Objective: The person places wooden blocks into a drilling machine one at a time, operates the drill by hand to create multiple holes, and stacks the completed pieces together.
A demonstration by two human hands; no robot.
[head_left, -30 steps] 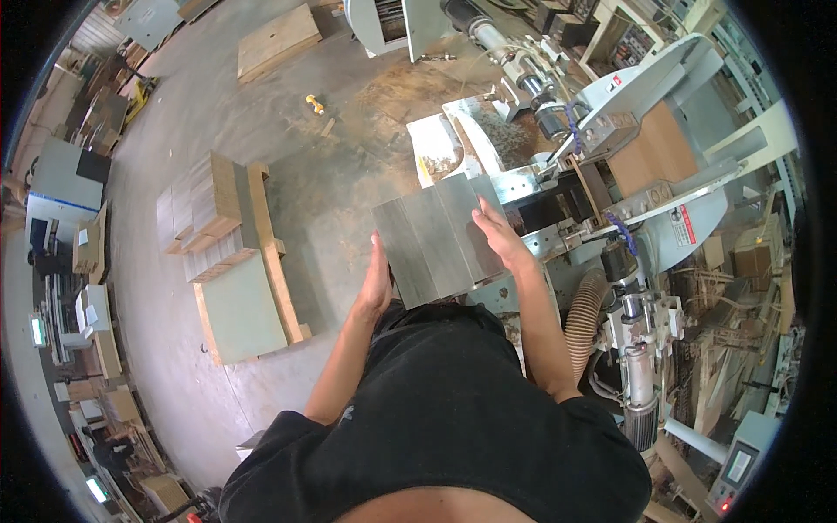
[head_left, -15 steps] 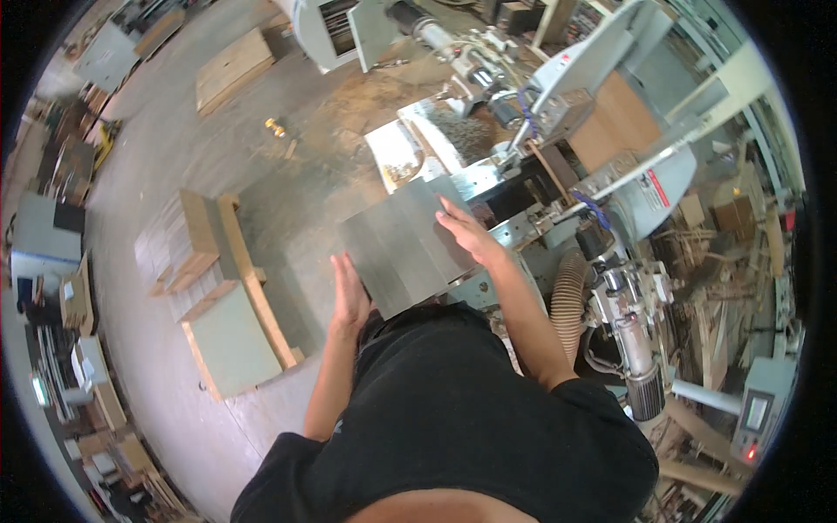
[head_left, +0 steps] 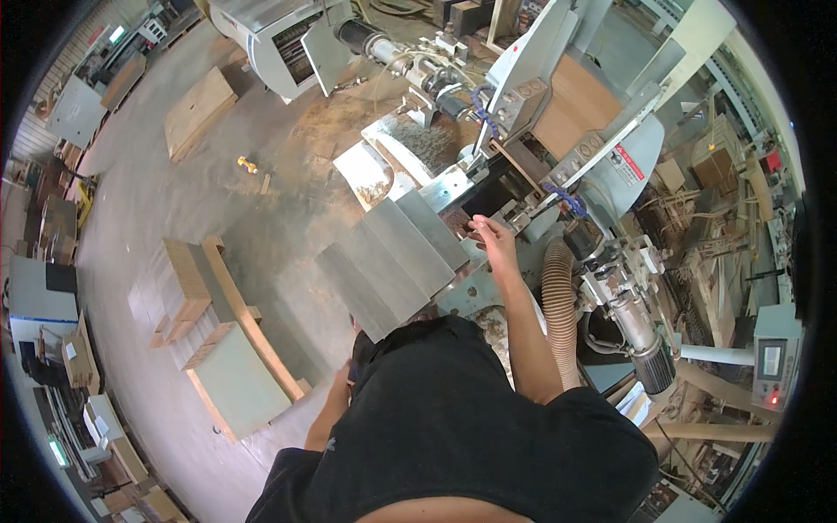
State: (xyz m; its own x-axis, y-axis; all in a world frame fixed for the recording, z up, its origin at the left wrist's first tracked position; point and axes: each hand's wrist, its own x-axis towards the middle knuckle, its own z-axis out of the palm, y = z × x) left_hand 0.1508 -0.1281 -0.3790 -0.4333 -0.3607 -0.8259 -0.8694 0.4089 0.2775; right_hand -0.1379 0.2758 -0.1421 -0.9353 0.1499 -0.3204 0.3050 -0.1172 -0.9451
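Note:
Flat grey boards (head_left: 384, 270) lie side by side in front of my body, at the near end of a woodworking machine (head_left: 449, 185). My right hand (head_left: 494, 241) is raised just off their right end, above the machine's rail. Its fingers are bent and drawn together, and anything between them is too small to make out. My left hand (head_left: 355, 336) is low at the boards' near left corner, mostly hidden by them and my shirt. Its fingers do not show.
To the left, stacked boards (head_left: 187, 292) sit on a wooden pallet (head_left: 248, 327) on the floor. A ribbed hose (head_left: 557, 292) and a motor (head_left: 641, 344) stand close to my right arm. A control box (head_left: 774, 357) is at far right.
My right hand has come off the boards and moved slightly right. My left hand has dropped toward my body, behind the boards' corner. The view has shifted, with the machine showing further left.

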